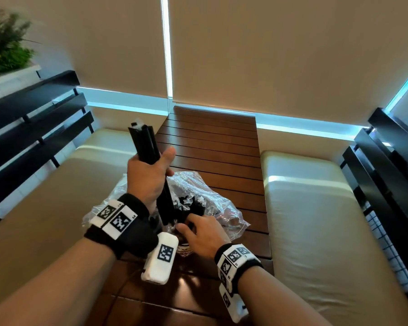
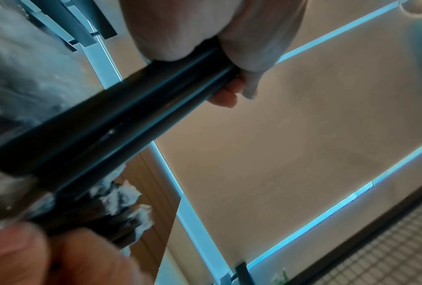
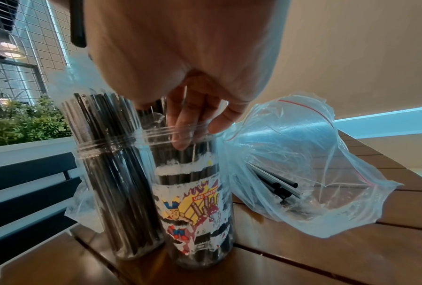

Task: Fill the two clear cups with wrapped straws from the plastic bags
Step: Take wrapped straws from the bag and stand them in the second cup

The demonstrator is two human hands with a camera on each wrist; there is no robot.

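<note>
Both forearms reached in from the bottom of the frame. Her left hand (image 1: 149, 175), raised at center-left, had its fingers wrapped round a bundle of black wrapped straws (image 1: 145, 143) tilted up and away. Lower and to the right, the right hand (image 1: 204, 234) pointed down, fingertips (image 3: 180, 142) dipped together into the labelled clear cup (image 3: 197, 202), touching its straws. Just left stood the other cup (image 3: 117, 173), packed full. Plastic bag (image 3: 302, 154) lay right, on the wooden table (image 1: 210, 142).

Two upright clear cups (image 3: 117, 173) of black straws (image 3: 102, 123), beside plastic bag (image 3: 302, 164)
</note>
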